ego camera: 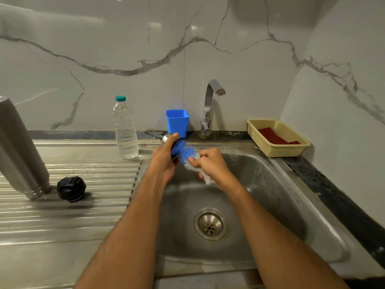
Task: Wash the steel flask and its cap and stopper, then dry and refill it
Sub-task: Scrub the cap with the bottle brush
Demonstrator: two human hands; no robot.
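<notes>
While my left hand [164,157] grips the cap [167,138] mid-frame and my right hand [208,164] pinches the soapy blue scrubber [183,152], the slick cap could slip into the sink [281,184].

- Steel flask [19,151] standing mouth-down, leaning, at 9 o'clock on drainboard.
- Black stopper [71,188] lying just beside it.
- Steel cap [167,138] sitting gripped above the basin, centre.

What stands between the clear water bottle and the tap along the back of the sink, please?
In the head view, a blue plastic cup stands between the water bottle and the tap, against the wall.
</notes>
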